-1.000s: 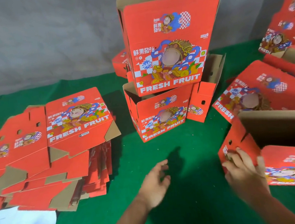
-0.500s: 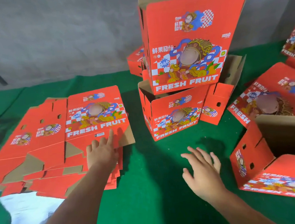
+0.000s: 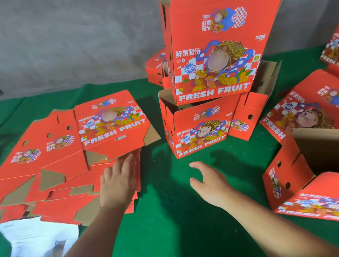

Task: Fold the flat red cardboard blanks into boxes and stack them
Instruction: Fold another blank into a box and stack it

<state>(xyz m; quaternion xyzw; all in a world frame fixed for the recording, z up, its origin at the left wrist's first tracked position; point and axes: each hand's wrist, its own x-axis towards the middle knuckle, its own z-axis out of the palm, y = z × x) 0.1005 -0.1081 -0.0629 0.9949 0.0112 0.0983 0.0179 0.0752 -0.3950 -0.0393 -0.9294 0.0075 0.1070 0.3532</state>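
Flat red cardboard blanks (image 3: 64, 158) are lying in a loose pile on the left of the green worktop (image 3: 172, 220), the top blank (image 3: 111, 129) showing its FRESH FRUIT print and sitting raised at its near edge. The left hand (image 3: 117, 182) is resting on the pile's right near corner, its fingers (image 3: 126, 162) straight and close together, their tips reaching under the top blank's edge. The right hand (image 3: 210, 180) is hovering above the worktop beside the pile, fingers loosely spread and holding nothing. At centre far, one folded box (image 3: 217, 48) is standing stacked in another (image 3: 201, 131). Further folded boxes (image 3: 317, 183) are lying tipped on the right. White printed paper (image 3: 31, 247) is lying at the near left.
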